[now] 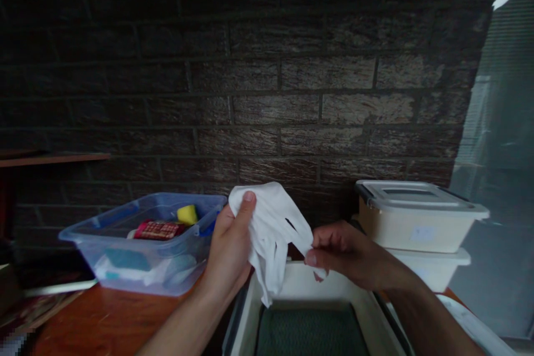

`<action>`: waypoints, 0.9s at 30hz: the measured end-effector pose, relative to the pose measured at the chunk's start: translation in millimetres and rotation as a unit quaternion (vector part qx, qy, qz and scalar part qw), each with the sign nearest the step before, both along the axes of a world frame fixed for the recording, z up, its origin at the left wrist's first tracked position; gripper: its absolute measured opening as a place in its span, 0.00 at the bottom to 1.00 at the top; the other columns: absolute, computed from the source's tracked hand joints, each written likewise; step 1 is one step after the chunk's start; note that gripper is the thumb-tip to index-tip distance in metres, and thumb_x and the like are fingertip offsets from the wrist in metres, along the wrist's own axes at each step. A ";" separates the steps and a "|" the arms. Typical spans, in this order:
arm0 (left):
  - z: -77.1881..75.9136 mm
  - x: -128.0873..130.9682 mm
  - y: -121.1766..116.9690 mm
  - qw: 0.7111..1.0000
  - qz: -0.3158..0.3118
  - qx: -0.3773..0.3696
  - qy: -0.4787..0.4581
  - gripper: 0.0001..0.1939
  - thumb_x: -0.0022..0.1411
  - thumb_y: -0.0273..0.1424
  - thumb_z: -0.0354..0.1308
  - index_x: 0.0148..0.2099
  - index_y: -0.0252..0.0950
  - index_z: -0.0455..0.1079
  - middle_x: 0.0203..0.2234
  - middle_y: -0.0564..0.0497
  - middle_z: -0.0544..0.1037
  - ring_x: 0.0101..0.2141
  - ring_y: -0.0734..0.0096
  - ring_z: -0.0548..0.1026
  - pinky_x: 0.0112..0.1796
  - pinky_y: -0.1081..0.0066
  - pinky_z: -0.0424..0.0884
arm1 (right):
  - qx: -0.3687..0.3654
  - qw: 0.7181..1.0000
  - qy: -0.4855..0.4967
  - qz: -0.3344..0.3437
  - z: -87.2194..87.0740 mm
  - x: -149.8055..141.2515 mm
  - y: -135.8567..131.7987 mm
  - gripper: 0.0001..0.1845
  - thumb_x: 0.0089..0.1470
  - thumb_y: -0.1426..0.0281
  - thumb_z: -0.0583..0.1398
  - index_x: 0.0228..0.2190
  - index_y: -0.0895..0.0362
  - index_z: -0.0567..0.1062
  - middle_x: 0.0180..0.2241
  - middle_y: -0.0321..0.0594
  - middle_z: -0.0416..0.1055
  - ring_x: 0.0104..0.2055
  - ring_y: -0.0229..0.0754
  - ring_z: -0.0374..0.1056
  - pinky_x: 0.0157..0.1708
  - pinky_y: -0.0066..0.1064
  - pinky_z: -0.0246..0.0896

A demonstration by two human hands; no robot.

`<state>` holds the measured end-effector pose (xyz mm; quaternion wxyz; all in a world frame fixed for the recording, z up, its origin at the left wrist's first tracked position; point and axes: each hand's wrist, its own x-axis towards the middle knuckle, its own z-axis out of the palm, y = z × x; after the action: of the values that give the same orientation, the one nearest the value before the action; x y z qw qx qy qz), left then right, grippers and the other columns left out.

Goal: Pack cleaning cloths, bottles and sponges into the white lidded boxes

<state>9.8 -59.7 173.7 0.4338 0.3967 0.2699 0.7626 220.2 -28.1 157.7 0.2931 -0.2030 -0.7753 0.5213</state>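
White cloth (273, 219) — pinched by left hand (233, 238) and right hand (348, 253) — hangs above the cream bin (300, 286) holding something dark green (311, 331).

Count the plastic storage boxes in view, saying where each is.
4: translucent blue-tinted plastic box at left; open cream plastic box front centre; lidded cream plastic box at right, atop another cream box. Others may be hidden.

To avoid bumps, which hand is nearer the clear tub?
Left: the left hand is beside the clear tub; the right hand is farther right, across the white fabric.
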 end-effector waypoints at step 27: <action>-21.2 11.7 -3.7 0.995 0.042 0.011 0.088 0.18 0.63 0.43 0.65 0.48 0.35 0.79 0.36 0.48 0.84 0.32 0.67 0.80 0.33 0.74 0.73 | -0.033 0.999 -0.005 0.009 -15.5 -7.4 5.1 0.21 0.51 0.55 0.71 0.31 0.61 0.79 0.25 0.35 0.72 0.26 0.34 0.62 0.26 0.25 0.56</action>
<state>21.4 -63.4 152.6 0.3713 0.4554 0.3153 0.7452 212.7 -23.0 142.2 0.2773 -0.2084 -0.7610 0.5483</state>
